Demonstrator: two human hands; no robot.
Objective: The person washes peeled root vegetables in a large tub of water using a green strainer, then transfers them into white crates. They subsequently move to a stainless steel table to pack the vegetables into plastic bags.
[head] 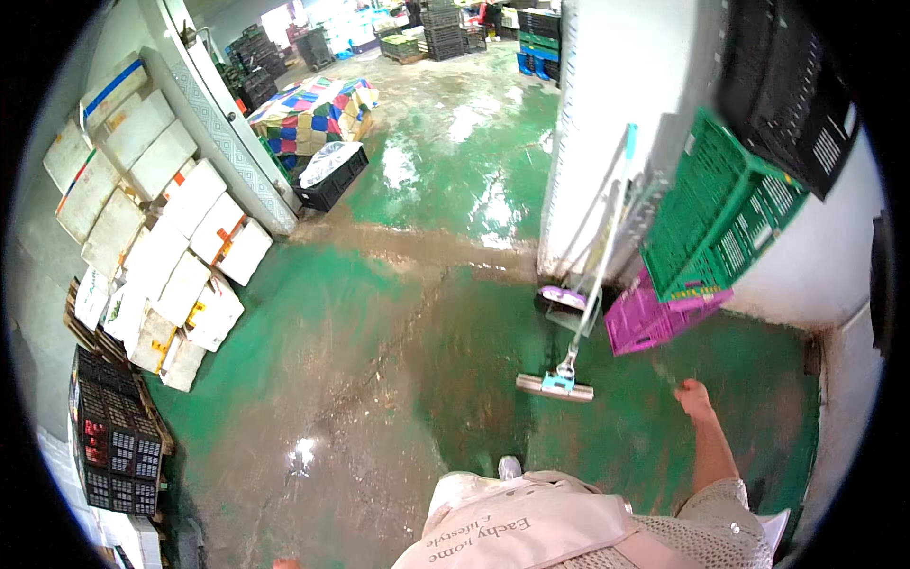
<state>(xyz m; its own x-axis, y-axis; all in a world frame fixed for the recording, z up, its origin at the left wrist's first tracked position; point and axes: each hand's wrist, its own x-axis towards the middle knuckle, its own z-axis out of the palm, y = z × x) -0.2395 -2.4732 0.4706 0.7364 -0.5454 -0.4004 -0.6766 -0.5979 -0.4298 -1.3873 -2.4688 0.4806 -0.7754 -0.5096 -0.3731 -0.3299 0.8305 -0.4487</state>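
Note:
Over the green floor at the lower right, my right hand [692, 398] hangs with its fingers curled; whether anything is in it is unclear. Only a small part of my left hand [286, 563] shows at the bottom edge, so its fingers are hidden. A sponge mop [559, 385] with a light blue and white head rests on the floor left of my right hand, its long handle leaning towards the white wall. Behind it stand a purple-and-black broom head [563, 298] and a clear dustpan [571, 321]. A pink apron [526, 523] covers my front.
Stacked green [711, 206], purple [657, 316] and black crates [789, 92] stand at the right wall. White foam boxes [167, 249] and black crates [117, 441] line the left side. A black crate with plastic [334, 185] sits by the doorway. The floor [355, 398] looks wet.

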